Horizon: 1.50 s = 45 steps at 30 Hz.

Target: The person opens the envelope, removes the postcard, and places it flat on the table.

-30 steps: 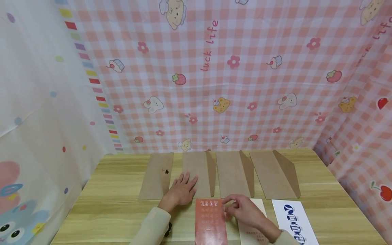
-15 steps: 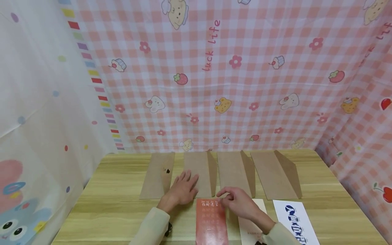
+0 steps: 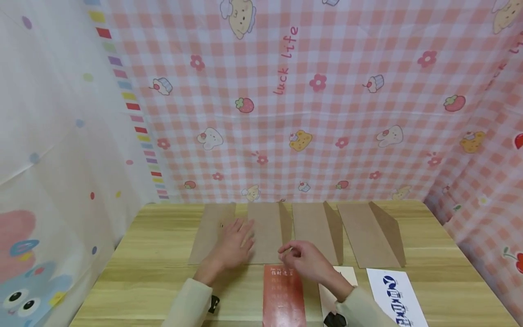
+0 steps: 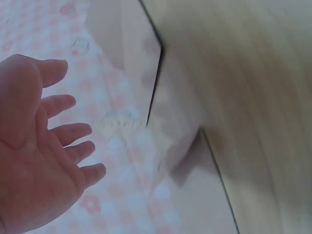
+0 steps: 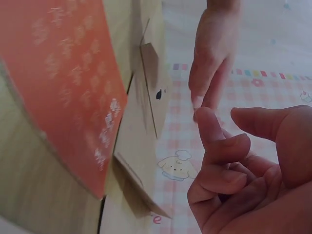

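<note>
A row of several brown kraft envelopes lies along the back of the table. My left hand [image 3: 229, 249], fingers spread and holding nothing, hovers over the gap between the leftmost envelope [image 3: 203, 247] and the second envelope [image 3: 265, 222]. In the left wrist view its palm [image 4: 39, 146] is off the paper. Nearer me lies a red card [image 3: 283, 299] with pale lettering. Above its top right corner is my right hand [image 3: 308, 262]. The right wrist view shows that hand's fingers [image 5: 219, 178] loosely bent, thumb apart from the index finger, with nothing between them.
Two more envelopes with raised flaps, a third [image 3: 312, 236] and a fourth [image 3: 367, 240], lie to the right. A cream card [image 3: 327, 297] is partly under my right forearm. A white card [image 3: 394, 295] with dark blue lettering lies farther right. A checked curtain [image 3: 261, 122] hangs behind.
My left hand has lifted off the second envelope and shifted left. My right hand has moved left and farther from me, past the red card's top edge. The envelopes and cards stay in place.
</note>
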{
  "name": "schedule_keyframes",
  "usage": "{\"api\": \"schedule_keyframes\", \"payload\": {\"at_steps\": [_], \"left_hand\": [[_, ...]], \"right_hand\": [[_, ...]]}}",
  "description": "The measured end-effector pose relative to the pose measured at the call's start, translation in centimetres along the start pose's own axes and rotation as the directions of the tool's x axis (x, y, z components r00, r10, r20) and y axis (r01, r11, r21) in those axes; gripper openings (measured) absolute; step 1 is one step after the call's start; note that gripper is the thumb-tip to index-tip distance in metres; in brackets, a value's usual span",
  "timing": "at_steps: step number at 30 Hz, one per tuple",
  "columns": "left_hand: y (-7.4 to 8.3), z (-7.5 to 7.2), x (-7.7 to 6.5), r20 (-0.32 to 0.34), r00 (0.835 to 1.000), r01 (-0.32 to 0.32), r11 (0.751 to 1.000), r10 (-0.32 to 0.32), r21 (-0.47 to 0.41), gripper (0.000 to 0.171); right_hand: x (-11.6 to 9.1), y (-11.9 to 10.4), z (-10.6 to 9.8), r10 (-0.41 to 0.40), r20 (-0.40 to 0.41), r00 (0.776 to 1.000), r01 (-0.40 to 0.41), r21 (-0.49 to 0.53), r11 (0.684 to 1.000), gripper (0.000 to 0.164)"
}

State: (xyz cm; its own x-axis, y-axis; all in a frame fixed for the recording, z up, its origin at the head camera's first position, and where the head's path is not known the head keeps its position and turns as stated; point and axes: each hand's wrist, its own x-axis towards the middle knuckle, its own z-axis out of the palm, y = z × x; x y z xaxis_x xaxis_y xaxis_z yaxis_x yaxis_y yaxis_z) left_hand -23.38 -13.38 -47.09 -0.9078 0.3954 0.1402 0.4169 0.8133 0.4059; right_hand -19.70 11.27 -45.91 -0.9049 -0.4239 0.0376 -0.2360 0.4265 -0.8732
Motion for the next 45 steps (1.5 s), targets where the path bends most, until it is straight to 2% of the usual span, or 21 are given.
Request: {"api": "schedule_keyframes", "payload": {"at_steps": [2,7,10,15,22,27,32,35,39,45], "left_hand": [[-0.7,-0.6,-0.5,-0.059,0.998,-0.007,1.000,0.006,-0.011,0.051],[-2.7,-2.1,-2.0,-0.168,0.985,-0.018,0.999,0.025,0.044,0.048],[-3.9,-2.8,-2.9,-0.202,0.979,-0.008,0.998,0.022,0.067,0.046],[-5.1,-3.8,-4.0,-0.219,0.976,0.017,0.998,-0.003,0.062,0.047],[-6.2,-4.0,-4.8,-0.188,0.981,0.055,0.998,-0.046,0.044,0.049],[-7.2,-3.6,-5.1,-0.156,0.984,0.096,0.995,-0.090,0.028,0.051],[-8.1,-3.3,-5.3,-0.072,0.984,0.163,0.986,-0.161,0.020,0.053],[-8.5,-2.9,-5.4,0.007,0.977,0.211,0.977,-0.211,0.021,0.054],[-8.7,-2.5,-5.4,0.081,0.960,0.268,0.963,-0.268,0.006,0.056],[-8.8,-1.9,-5.2,0.121,0.945,0.307,0.952,-0.305,0.001,0.059]], "right_hand": [[0.4,-0.3,0.2,-0.001,-0.005,1.000,0.001,0.016,1.000,0.017],[1.5,-1.0,0.9,0.012,-0.015,1.000,-0.011,0.040,0.999,0.013],[2.2,-1.3,1.5,0.013,-0.022,1.000,-0.011,0.057,0.998,0.012],[3.3,-1.5,2.7,0.012,-0.023,1.000,-0.010,0.096,0.995,0.017],[4.8,-1.4,4.0,0.055,0.005,0.998,-0.055,0.176,0.983,0.017],[6.3,-1.4,5.2,0.046,-0.025,0.999,-0.041,0.183,0.982,0.017],[7.6,-1.6,6.7,0.053,-0.047,0.997,-0.044,0.179,0.983,0.017],[8.1,-1.5,7.6,0.067,-0.043,0.997,-0.057,0.204,0.977,0.018],[8.6,-1.3,8.7,0.097,-0.032,0.995,-0.085,0.263,0.961,0.021],[9.3,-1.2,10.3,0.144,-0.026,0.989,-0.127,0.340,0.932,0.030]]}}
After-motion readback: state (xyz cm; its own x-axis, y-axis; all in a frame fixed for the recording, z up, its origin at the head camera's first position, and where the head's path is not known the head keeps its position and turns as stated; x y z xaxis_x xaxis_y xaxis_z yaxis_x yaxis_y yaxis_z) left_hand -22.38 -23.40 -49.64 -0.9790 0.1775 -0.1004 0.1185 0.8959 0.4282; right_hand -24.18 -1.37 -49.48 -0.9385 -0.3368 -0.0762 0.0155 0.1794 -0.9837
